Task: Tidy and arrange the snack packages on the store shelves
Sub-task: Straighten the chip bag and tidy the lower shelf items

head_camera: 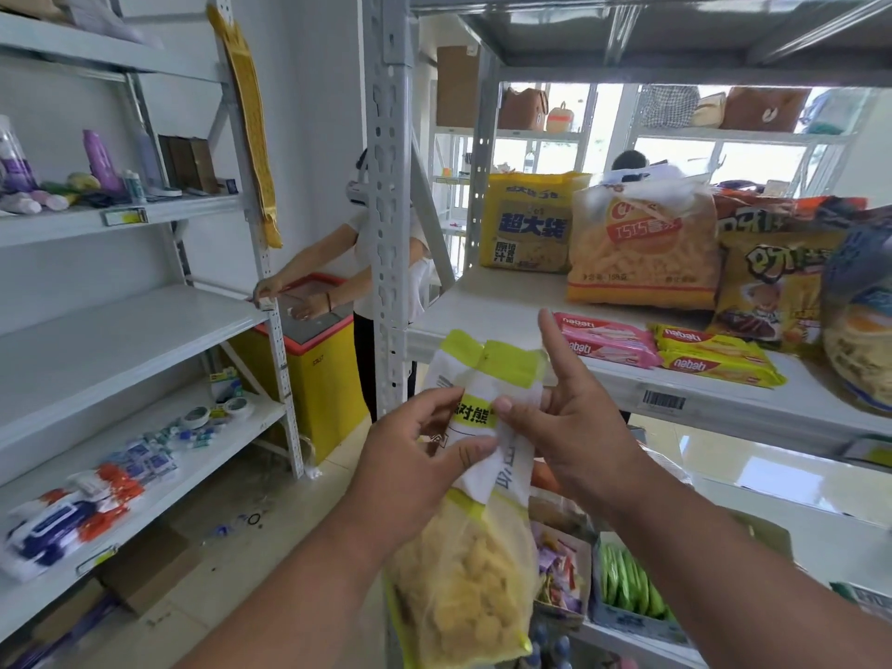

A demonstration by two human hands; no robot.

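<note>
Pinching yellow-green snack bag (pixel 475 475) — left hand (pixel 410 465) and right hand (pixel 574 427) thumbs clamped, right forefinger raised.

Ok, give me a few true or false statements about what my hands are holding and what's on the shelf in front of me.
1. Both hands, left and right, hold a yellow-and-white snack bag. True.
2. The pink wafer packs stand upright. False: they lie flat on the shelf.
3. The yellow wafer packs lie right beside the pink ones. True.
4. The shelf in front holds only bottles. False: it holds snack bags, including an orange puff bag.
</note>
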